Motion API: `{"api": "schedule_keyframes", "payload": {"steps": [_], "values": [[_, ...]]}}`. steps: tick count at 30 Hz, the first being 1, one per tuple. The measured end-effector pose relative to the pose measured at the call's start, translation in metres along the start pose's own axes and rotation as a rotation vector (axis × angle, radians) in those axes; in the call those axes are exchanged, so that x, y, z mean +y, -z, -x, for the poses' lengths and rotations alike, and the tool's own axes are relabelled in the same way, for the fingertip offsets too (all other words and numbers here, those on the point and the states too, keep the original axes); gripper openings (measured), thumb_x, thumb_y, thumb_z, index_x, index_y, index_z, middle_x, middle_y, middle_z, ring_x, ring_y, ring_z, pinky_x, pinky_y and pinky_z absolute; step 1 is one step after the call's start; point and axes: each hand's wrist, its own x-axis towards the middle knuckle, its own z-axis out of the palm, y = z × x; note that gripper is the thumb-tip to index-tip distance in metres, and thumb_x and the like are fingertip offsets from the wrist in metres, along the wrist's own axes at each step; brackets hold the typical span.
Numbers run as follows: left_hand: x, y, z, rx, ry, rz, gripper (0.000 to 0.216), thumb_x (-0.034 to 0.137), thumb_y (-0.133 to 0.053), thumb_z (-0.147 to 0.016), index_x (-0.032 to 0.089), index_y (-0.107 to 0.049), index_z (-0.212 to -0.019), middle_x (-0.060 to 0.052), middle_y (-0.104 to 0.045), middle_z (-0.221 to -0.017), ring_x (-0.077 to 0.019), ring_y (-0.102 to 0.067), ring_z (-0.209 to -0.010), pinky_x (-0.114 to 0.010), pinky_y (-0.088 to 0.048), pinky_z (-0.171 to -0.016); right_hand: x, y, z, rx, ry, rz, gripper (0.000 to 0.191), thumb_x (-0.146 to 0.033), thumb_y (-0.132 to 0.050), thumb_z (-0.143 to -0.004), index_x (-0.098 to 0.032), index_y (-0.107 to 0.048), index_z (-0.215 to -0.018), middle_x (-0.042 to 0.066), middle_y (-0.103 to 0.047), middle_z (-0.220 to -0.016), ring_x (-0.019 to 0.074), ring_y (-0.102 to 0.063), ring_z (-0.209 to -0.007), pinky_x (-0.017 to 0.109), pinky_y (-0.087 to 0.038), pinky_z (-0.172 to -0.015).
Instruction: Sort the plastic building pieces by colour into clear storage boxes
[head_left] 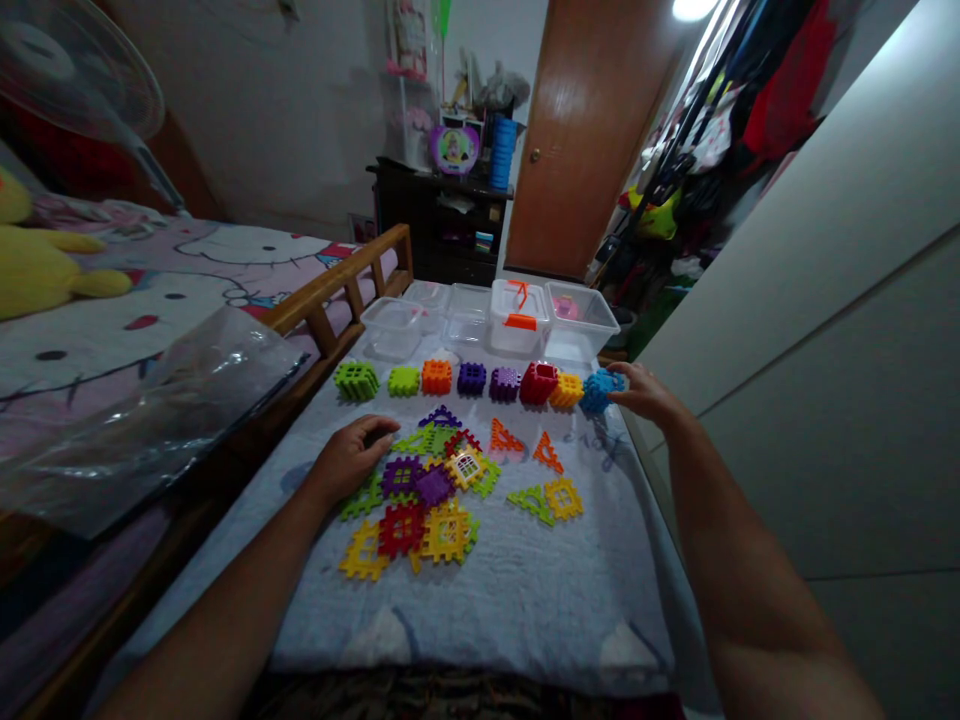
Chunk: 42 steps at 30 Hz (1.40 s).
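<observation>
The blue stack point(598, 391) was placed at the right end of a row of blocks point(472, 379), on the cloth point(555, 600). It would be best squared with light, even pressure, its edges kept level and the neighbouring yellow stack point(567, 390) not pushed askew. The blue stack's right side was met by the right hand point(649, 392), thumb and fingers parted and curved about it; in the dim light, whether it was firmly pinched could not be told.

The left hand point(354, 455) was held half open, fingers loosely bent and nothing grasped, just beside the pile, where a purple square point(435, 486), a red square point(401, 529) and other flat pieces were overlapped. Two orange triangles point(548, 453) were laid apart from it, to the right. Beyond the row, clear boxes point(392, 318) were ranged beside a lidded box point(519, 315). The cloth was flanked on the left by a wooden rail point(349, 275).
</observation>
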Motion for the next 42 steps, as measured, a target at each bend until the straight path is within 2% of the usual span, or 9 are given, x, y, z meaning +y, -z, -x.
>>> {"api": "schedule_keyframes", "payload": {"steps": [6,16,22,26,29,33,35,39,42], "values": [[0.003,0.001,0.001,0.009,0.006,0.000,0.041,0.053,-0.058,-0.078,0.020,-0.072,-0.097,-0.007,-0.073,-0.103,-0.0259,-0.067,-0.096,-0.036,-0.052,-0.090,0.007,-0.007,-0.008,-0.068,-0.009,0.000,0.056,-0.023,-0.072,-0.066,-0.020,-0.065,-0.121,0.012,-0.060,-0.112,0.0311,-0.059,-0.102,0.046,-0.049,-0.091],[0.000,0.000,0.000,-0.012,0.011,-0.010,0.042,0.051,-0.056,-0.079,0.019,-0.071,-0.100,-0.008,-0.073,-0.106,-0.0268,-0.067,-0.099,-0.038,-0.051,-0.094,0.008,-0.010,-0.012,-0.069,0.018,-0.067,0.059,-0.018,-0.071,-0.063,-0.019,-0.064,-0.122,0.012,-0.060,-0.120,0.0304,-0.060,-0.107,0.042,-0.050,-0.093],[0.003,0.001,0.001,-0.016,0.001,-0.027,0.040,0.049,-0.056,-0.079,0.019,-0.070,-0.100,-0.007,-0.072,-0.108,-0.0267,-0.066,-0.101,-0.038,-0.049,-0.096,0.004,-0.005,0.007,0.131,0.058,-0.036,0.062,-0.027,-0.072,-0.064,-0.020,-0.060,-0.125,0.015,-0.055,-0.127,0.0353,-0.050,-0.123,0.053,-0.040,-0.105],[0.008,0.002,0.001,-0.017,0.006,-0.022,0.040,0.049,-0.056,-0.077,0.019,-0.071,-0.098,-0.007,-0.073,-0.106,-0.0265,-0.067,-0.098,-0.039,-0.050,-0.096,-0.024,-0.008,0.045,0.271,0.137,-0.094,0.055,-0.034,-0.068,-0.071,-0.017,-0.061,-0.123,0.016,-0.056,-0.124,0.0338,-0.052,-0.121,0.051,-0.040,-0.105],[0.012,0.003,0.001,-0.026,0.023,-0.009,0.042,0.051,-0.057,-0.075,0.019,-0.070,-0.098,-0.008,-0.073,-0.104,-0.0268,-0.067,-0.096,-0.039,-0.051,-0.094,-0.056,-0.023,0.076,0.187,0.195,-0.219,0.048,-0.037,-0.065,-0.077,-0.020,-0.062,-0.121,0.015,-0.057,-0.126,0.0288,-0.059,-0.110,0.043,-0.050,-0.091],[0.014,0.005,0.002,-0.052,0.023,-0.008,0.044,0.052,-0.057,-0.075,0.018,-0.069,-0.101,-0.008,-0.072,-0.106,-0.0268,-0.066,-0.099,-0.039,-0.051,-0.094,-0.088,-0.056,0.097,-0.005,0.157,-0.359,0.032,-0.039,-0.044,-0.092,-0.020,-0.068,-0.102,0.010,-0.070,-0.097,0.0224,-0.066,-0.084,0.036,-0.051,-0.077],[0.013,0.006,0.003,-0.062,0.015,-0.010,0.045,0.052,-0.057,-0.076,0.017,-0.069,-0.102,-0.009,-0.072,-0.107,-0.0270,-0.066,-0.099,-0.039,-0.051,-0.094,-0.095,-0.074,0.100,0.005,0.096,-0.378,0.038,-0.036,-0.036,-0.094,-0.017,-0.068,-0.103,0.010,-0.071,-0.089,0.0226,-0.066,-0.080,0.036,-0.051,-0.076],[0.009,0.005,0.002,-0.073,0.004,-0.008,0.043,0.049,-0.056,-0.078,0.017,-0.068,-0.104,-0.009,-0.071,-0.108,-0.0273,-0.066,-0.100,-0.041,-0.051,-0.094,-0.096,-0.096,0.099,0.093,0.068,-0.475,0.046,-0.023,-0.035,-0.085,-0.013,-0.061,-0.122,0.010,-0.071,-0.094,0.0214,-0.067,-0.083,0.035,-0.052,-0.078],[0.009,0.005,0.002,-0.064,-0.014,-0.002,0.040,0.046,-0.056,-0.078,0.017,-0.068,-0.103,-0.009,-0.071,-0.107,-0.0264,-0.066,-0.098,-0.040,-0.050,-0.094,-0.094,-0.103,0.098,0.095,0.099,-0.513,0.047,-0.020,-0.041,-0.076,-0.015,-0.064,-0.116,0.010,-0.071,-0.102,0.0210,-0.066,-0.092,0.035,-0.051,-0.086]]}}
